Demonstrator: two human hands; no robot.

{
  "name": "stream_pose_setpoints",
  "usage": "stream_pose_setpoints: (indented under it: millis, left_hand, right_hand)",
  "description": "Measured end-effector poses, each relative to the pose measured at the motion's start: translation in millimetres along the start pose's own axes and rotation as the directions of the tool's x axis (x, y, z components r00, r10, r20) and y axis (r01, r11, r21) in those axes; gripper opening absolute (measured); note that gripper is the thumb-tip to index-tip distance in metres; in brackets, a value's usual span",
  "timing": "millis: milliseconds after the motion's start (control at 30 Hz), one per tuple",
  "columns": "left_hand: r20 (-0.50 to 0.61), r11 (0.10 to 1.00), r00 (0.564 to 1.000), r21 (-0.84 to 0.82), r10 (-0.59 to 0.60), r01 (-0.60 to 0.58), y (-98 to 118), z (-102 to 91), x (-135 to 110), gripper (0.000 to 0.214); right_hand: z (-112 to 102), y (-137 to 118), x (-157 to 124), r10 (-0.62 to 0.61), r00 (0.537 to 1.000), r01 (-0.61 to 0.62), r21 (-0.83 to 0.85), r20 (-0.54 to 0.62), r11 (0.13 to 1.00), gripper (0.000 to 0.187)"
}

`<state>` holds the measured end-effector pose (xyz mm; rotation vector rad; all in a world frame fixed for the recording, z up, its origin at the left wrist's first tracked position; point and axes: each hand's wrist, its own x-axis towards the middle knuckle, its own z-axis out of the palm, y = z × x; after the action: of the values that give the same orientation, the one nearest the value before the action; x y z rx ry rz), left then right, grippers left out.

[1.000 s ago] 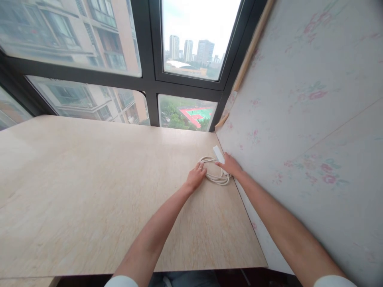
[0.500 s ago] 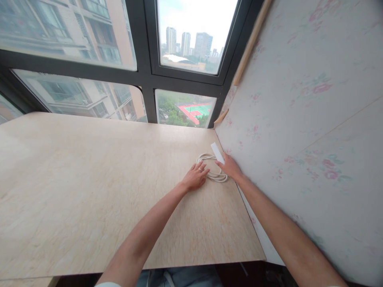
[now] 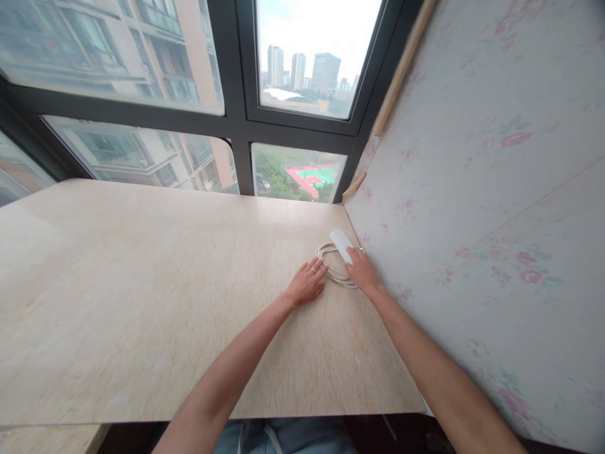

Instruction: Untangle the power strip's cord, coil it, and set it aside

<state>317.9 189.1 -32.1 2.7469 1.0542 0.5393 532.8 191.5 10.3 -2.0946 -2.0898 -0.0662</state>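
On the stone-look sill, near the wall corner, lies a loosely coiled white cord (image 3: 323, 250). A white power strip (image 3: 341, 242) is at the right side of the coil, its far end pointing toward the window. My right hand (image 3: 363, 270) is closed around the near end of the strip, beside the wall, and covers part of the coil. My left hand (image 3: 308, 281) rests palm down with its fingers out, the fingertips at the left edge of the cord. It wears a ring and grips nothing that I can see.
A wall with floral paper (image 3: 472, 208) borders the sill (image 3: 155, 296) closely on the right. Dark window frames (image 3: 243, 151) stand behind it. A torn bit of paper (image 3: 354, 187) sticks out at the corner. The sill's front edge runs before my body.
My right hand has shifted further over the power strip, which has turned so more of its broad face shows. My left hand stays by the cord. The view has shifted slightly.
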Motion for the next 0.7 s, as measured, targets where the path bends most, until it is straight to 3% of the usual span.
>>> stream_pose_setpoints:
  millis: [133, 333, 700]
  left_hand:
    - [-0.056, 1.0, 0.998, -0.006, -0.026, 0.026, 6, 3.5, 3, 0.052]
    - [-0.124, 0.998, 0.991, -0.025, -0.055, 0.052, 9, 13.2, 2, 0.044]
    - [-0.134, 1.0, 0.99, -0.011, -0.03, 0.029, 9, 11.0, 1, 0.046]
  right_hand:
    - [1, -5, -3, 0.007, 1.0, -0.008, -0.064, -0.012, 0.998, 0.047]
    - [9, -4, -11, 0.069, 0.973, -0.082, -0.053, -0.223, 0.995, 0.041]
    - [8, -8, -8, 0.305, 0.943, -0.307, 0.01, -0.134, 0.952, 0.048]
